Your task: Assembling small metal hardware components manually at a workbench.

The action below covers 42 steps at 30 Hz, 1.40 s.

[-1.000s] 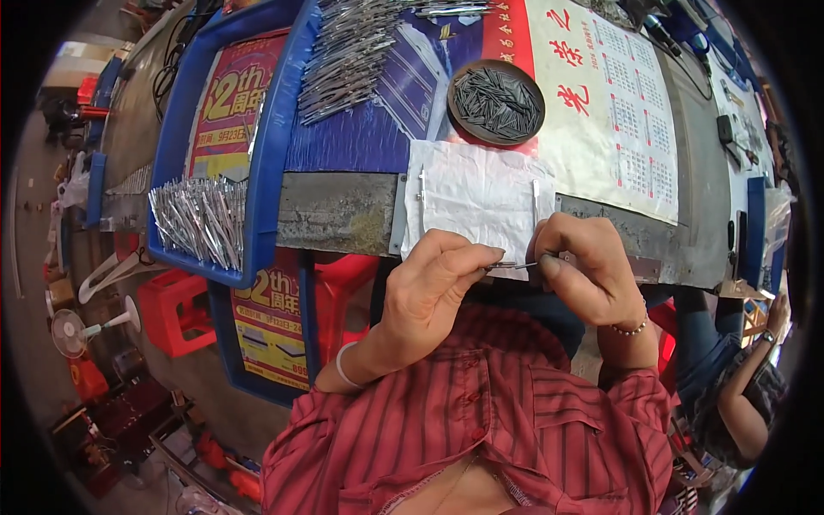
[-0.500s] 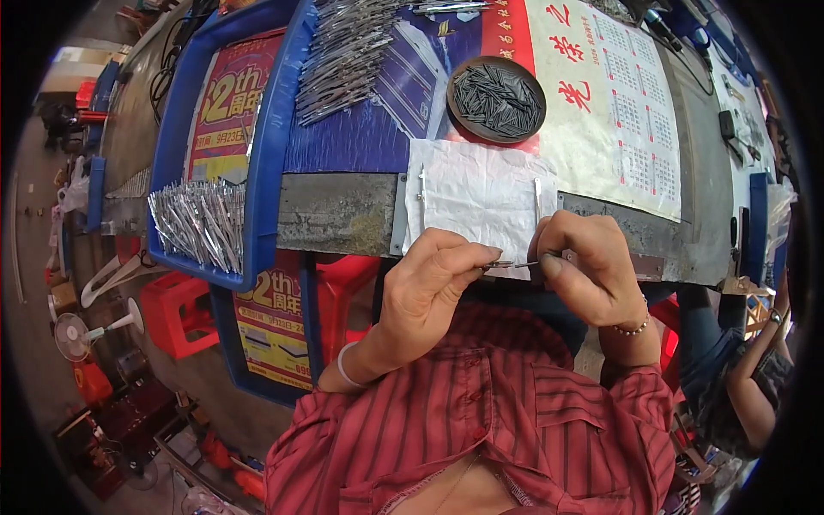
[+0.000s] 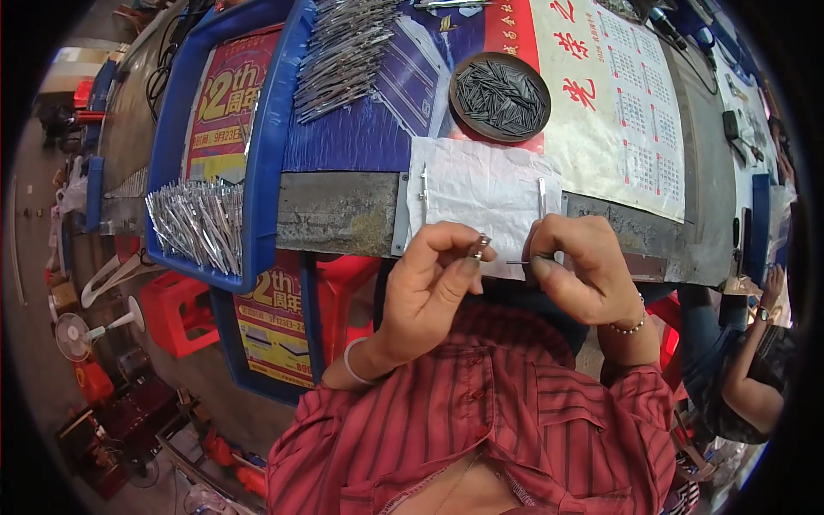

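Observation:
Between the thumb and index finger of my left hand is a small shiny metal piece. My right hand pinches a thin dark pin, whose tip points left toward the other hand. A gap separates the pin from the metal piece. Both hands are just in front of the table edge, by a white cloth. Two slim silver metal parts lie on the cloth, one near its left side and one near its right side. Beyond the cloth sits a round brown dish full of similar dark pins.
A blue tray at left holds a heap of slim silver metal parts. More lie in rows on the blue sheet. A printed calendar covers the right side. Red stools stand below; another person's arm shows at far right.
My left hand has drawn away from the pin and tilted the small metal piece upward. A gap has opened between the two hands. My right hand has barely moved.

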Motion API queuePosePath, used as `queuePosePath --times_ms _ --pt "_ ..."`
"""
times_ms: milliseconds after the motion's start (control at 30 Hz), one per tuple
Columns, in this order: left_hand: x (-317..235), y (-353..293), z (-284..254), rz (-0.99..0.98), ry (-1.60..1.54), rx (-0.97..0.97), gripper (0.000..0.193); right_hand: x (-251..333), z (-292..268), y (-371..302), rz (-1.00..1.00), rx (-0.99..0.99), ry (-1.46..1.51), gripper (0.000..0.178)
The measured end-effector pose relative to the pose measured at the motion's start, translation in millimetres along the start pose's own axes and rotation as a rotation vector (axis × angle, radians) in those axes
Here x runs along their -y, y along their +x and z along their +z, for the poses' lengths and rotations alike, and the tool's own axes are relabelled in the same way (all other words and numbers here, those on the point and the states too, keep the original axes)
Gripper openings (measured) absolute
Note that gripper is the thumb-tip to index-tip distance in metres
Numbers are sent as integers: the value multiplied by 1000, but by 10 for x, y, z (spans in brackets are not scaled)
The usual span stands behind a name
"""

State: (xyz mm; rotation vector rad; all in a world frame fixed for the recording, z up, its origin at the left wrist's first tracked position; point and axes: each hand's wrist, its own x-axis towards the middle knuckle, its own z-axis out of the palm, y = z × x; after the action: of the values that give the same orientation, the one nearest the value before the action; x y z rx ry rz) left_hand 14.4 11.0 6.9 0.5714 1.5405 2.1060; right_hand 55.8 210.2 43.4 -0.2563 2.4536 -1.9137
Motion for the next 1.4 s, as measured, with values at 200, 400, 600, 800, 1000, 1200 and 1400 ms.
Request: queuePosePath --times_ms 200,400,600,800,1000,1200,1400 --pt "12 40 138 -71 -11 42 20 -61 95 35 -93 -66 -100 4" --pt "48 60 163 -32 -73 -16 19 -136 215 4 -100 -277 53 9" --pt "101 46 186 -22 -84 -37 18 -192 273 -64 99 -457 794 7" --pt "154 34 146 -17 -24 8 16 -99 280 -49 213 -500 856 13" --pt "183 12 98 -20 79 19 14 -67 222 -143 285 -405 836 13" --pt "163 17 100 -19 108 39 13 -102 250 -185 179 -344 798 10" --pt "145 20 108 0 145 48 13 -96 218 -198 191 -255 730 14"
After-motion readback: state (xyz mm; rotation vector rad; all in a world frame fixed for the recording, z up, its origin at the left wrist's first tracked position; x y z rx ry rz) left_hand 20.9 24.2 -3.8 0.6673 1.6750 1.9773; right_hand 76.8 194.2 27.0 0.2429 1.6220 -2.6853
